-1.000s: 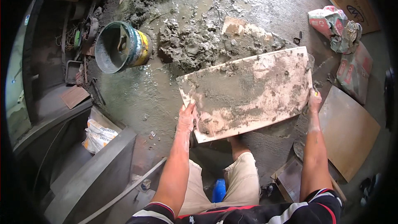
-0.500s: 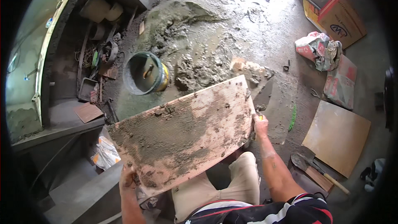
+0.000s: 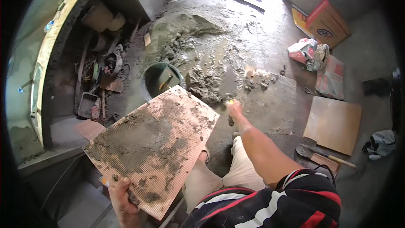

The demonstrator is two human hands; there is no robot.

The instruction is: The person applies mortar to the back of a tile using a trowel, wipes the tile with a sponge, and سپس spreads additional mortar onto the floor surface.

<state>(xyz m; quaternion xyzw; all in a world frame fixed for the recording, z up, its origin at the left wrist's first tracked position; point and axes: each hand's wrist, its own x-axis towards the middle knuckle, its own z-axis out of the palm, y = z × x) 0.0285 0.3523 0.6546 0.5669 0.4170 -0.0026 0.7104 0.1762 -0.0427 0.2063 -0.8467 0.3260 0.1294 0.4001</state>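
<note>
My left hand (image 3: 121, 196) grips the lower left edge of a large ribbed tile (image 3: 185, 133), its ridged back turned up and smeared with grey mortar. The tile slants in front of my legs. To the right of it, my right hand (image 3: 235, 110) is wrapped round the handle of a trowel (image 3: 228, 81) with a yellow fitting. The grey blade points away from me, beside a heap of wet mortar (image 3: 201, 82). Whether the blade touches the mortar, I cannot tell. A dark bucket (image 3: 144, 85) with an orange-handled tool inside stands just beyond the tile's far corner.
Wet mortar (image 3: 185, 25) spreads over the far floor. On the right are cement bags (image 3: 330, 78), a cardboard box (image 3: 328, 23), a flat tan tile (image 3: 333, 122) and a wooden-handled shovel (image 3: 331, 157). A recess with buckets and scraps (image 3: 98, 17) lies left, above a ledge.
My right hand has let go of the tile's right edge and reached forward with the trowel. The tile has swung left and tilted, now held by my left hand. The view has shifted.
</note>
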